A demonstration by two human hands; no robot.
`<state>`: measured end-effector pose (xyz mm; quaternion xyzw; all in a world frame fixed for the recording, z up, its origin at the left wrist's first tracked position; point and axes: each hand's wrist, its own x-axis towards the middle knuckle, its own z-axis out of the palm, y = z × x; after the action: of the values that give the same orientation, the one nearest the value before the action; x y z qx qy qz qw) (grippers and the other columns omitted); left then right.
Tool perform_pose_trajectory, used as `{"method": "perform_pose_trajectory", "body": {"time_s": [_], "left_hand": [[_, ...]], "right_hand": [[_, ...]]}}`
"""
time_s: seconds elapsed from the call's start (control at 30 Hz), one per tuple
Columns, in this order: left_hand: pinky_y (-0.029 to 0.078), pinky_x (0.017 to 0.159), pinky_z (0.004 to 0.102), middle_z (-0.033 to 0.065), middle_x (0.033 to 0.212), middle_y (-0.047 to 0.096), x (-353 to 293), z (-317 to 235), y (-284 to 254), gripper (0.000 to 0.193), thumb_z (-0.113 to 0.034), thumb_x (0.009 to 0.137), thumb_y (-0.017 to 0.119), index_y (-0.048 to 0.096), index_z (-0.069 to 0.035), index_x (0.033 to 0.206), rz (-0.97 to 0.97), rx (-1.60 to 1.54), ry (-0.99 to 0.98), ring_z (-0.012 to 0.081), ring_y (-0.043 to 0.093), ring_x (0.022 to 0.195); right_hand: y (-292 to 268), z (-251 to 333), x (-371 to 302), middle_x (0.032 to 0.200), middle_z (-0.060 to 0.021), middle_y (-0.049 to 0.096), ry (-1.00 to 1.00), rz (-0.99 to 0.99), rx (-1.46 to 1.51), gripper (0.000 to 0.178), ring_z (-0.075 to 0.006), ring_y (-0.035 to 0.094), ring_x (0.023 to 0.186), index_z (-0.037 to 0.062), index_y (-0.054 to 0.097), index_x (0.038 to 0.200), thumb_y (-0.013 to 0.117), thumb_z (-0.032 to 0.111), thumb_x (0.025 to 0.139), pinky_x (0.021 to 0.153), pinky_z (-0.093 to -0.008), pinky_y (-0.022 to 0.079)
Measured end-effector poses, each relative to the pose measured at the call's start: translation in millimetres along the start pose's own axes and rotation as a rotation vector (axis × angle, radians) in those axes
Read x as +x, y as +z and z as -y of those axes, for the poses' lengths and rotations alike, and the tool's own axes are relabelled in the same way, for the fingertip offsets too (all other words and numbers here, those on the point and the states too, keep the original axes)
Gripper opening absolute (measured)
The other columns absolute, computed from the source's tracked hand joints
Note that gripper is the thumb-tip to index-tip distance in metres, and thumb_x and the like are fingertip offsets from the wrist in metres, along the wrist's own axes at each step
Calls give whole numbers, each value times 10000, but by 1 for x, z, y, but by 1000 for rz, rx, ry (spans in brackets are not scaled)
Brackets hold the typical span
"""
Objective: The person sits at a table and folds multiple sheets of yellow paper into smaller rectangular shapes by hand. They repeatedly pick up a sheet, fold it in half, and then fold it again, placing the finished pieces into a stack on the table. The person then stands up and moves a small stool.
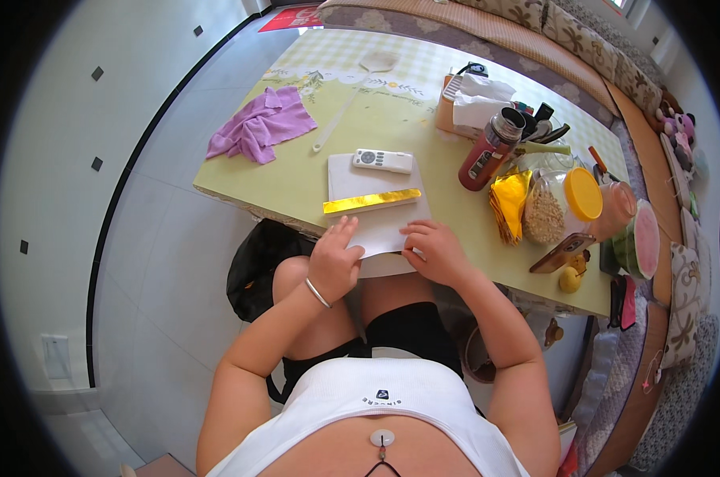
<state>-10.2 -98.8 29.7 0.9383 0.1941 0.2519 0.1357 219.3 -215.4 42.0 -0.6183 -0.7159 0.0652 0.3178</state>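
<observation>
A sheet of white paper (376,231) lies on the table's near edge, its lower end hanging over toward my lap. My left hand (336,253), with a silver bangle at the wrist, holds its left side, fingers resting near the corner. At the right side, my right hand (434,248) has bent fingers gripping the paper's edge. A shiny gold foil strip (372,201) lies across the paper just beyond my hands. Farther up, a white remote control (382,160) rests on the paper.
Right of the paper stand a red thermos (491,151), folded gold foil sheets (508,205), a yellow-lidded jar (544,213), a leaning phone (562,253) and a cut watermelon (640,238). A purple cloth (264,125) and a white fly swatter (340,118) lie at the far left.
</observation>
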Motion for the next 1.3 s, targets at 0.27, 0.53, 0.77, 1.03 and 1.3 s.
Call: {"method": "perform_pose_trajectory", "body": {"time_s": [0.27,0.53,0.77,1.03,1.3], "left_hand": [[424,1083,448,276,1318,602,18,36,3,140,-115,814,737,717,-9,904,90,-277,-196,452,530,1274],[480,841,425,143,880,650,41,55,18,161,-139,807,724,697,17,782,-112,-96,-355,333,594,898],[469,921,454,177,1068,643,50,44,19,337,-164,772,772,669,-3,1049,-205,193,-268,360,588,1024],[212,1191,570,206,1575,371,30,16,41,898,-638,864,607,438,-7,1480,219,223,53,366,317,1476],[135,1202,594,199,1612,306,31,19,40,912,-651,861,604,406,-46,1514,243,250,27,374,243,1509]], "right_hand": [[8,-51,25,1172,-170,676,54,21,237,135,-315,623,1163,46,649,817,740,145,830,926,-447,497],[33,-62,54,801,-114,645,403,-258,186,200,-318,631,807,34,657,779,787,185,802,709,-407,508],[50,-54,65,818,-96,654,377,-363,-54,183,-321,622,848,70,664,750,812,178,742,752,-430,514],[52,-54,63,803,-62,678,359,-372,-153,141,-304,620,859,100,672,758,798,162,745,752,-445,487],[57,-66,59,816,-66,701,477,-409,-93,129,-307,619,846,101,684,780,791,170,757,771,-438,494]]}}
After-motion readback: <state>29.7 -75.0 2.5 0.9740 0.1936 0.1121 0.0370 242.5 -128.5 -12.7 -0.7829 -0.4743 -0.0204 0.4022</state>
